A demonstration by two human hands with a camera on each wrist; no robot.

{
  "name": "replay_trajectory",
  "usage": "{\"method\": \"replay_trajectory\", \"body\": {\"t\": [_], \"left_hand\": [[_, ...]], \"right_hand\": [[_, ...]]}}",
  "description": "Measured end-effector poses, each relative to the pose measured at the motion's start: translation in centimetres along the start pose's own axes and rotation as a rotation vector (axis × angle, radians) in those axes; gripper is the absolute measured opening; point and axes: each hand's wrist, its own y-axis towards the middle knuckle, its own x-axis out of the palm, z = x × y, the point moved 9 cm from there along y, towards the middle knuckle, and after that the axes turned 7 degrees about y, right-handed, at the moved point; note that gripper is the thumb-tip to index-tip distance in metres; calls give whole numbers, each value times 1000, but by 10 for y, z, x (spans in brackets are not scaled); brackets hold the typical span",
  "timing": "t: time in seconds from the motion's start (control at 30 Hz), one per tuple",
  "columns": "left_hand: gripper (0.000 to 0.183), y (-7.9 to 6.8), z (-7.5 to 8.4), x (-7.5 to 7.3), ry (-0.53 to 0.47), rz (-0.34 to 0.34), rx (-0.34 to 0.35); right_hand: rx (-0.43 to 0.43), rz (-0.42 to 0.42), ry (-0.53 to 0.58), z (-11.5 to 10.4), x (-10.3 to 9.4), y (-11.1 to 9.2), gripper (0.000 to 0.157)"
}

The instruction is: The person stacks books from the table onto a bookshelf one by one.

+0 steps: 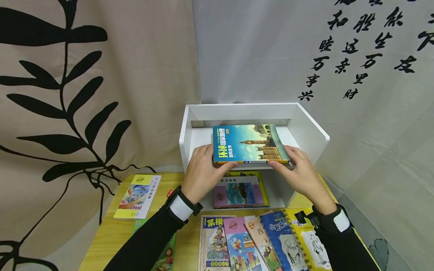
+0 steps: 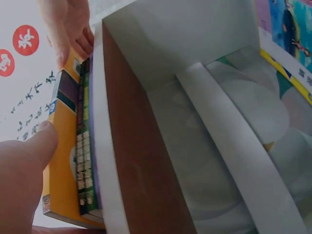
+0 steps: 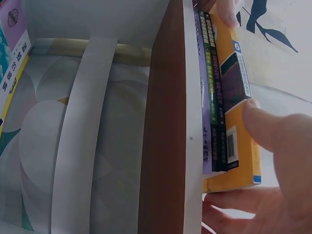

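— Left hand [image 1: 205,171] and right hand [image 1: 300,173]: state in the head view?
— Both partly closed, gripping the blue-covered book [image 1: 245,143] at opposite ends, thumbs at its front edge. Book position: cover up, at the upper tier of the white shelf [image 1: 309,137]. A purple-covered book [image 1: 242,194] shows in the tier below.
— Left wrist view?
— Left thumb against the yellow spine. Two dark-spined books [image 2: 85,146] lie between it and the shelf.
— Right wrist view?
— Right thumb on the same spine, fingers around the book's end. A lavender-spined book [image 3: 202,97] lies nearest the shelf.
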Motion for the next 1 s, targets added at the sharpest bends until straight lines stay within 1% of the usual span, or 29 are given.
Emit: {"method": "replay_trajectory", "body": {"t": [0.2, 0.33, 0.6, 0.9, 1.0], "left_hand": [[86, 5, -3, 4, -38, -24, 15], [86, 7, -4, 6, -42, -38, 15], [89, 10, -6, 8, -37, -42, -19], [83, 13, -8, 11, -46, -44, -38], [80, 13, -8, 12, -51, -47, -41]], "right_hand": [[-8, 6, 31, -1, 1, 5, 88], [-10, 20, 42, 0, 1, 8, 85], [17, 36, 31, 1, 2, 12, 86], [46, 47, 25, 4, 3, 16, 90], [45, 52, 21, 4, 4, 16, 90]]}}
